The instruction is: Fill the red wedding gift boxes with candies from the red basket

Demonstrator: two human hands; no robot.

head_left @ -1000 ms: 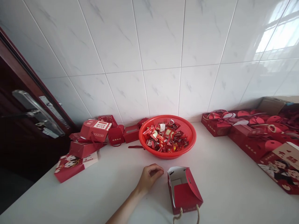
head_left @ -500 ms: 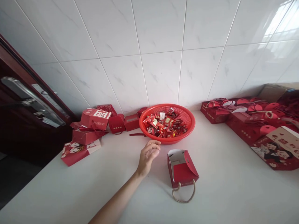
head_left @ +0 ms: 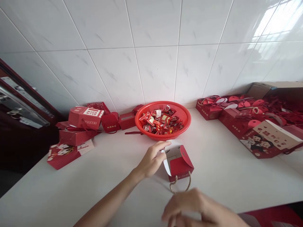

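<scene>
A red box with its top open and a rope handle towards me stands on the white table, just in front of the candy basket. My left hand is at the box's left side, its fingers and thumb around a raised white-lined flap. Blurred by motion, my right hand hovers near the bottom edge, close to the rope handle; its fingers are bent and what they hold, if anything, is unclear. Wrapped candies lie in the red basket.
Red boxes are stacked at the left, with smaller ones beside the basket. Many red boxes and a carton sit at the right. The tiled wall rises behind; a dark door is at far left.
My left hand has moved right and taken the flap on the box's left side. My right hand has come into view from the bottom. The view has shifted slightly right.
</scene>
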